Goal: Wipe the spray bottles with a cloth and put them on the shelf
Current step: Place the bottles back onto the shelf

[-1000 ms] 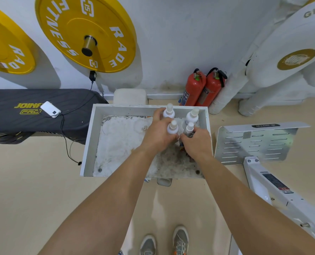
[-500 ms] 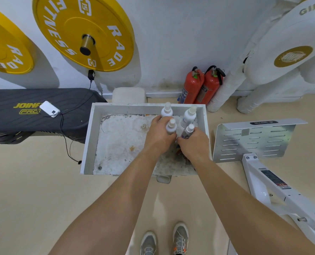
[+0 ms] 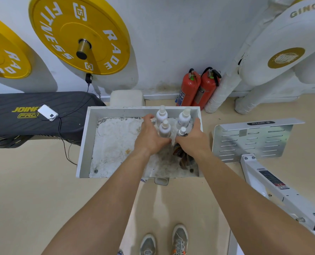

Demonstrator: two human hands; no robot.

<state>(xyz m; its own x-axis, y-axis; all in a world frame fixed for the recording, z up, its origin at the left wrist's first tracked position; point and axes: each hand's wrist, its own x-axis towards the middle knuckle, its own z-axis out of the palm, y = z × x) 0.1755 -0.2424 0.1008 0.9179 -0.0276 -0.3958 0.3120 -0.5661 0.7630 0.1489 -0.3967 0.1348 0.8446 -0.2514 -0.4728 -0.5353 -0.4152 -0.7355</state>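
Four small white plastic spray bottles (image 3: pixel 165 128) stand upright, caps on, in a tight two-by-two cluster at the far right corner of the shallow white metal shelf (image 3: pixel 83 144). A crumpled dark brown cloth (image 3: pixel 183 157) lies on the shelf's stained floor just in front of them, near its right wall.

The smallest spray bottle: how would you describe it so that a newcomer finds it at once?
Find the white shelf beneath the big yellow weight plate; four spray bottles stand in its far right corner. Take the front right one, against the right hand. It is the smallest and looks grey; the other three are white.
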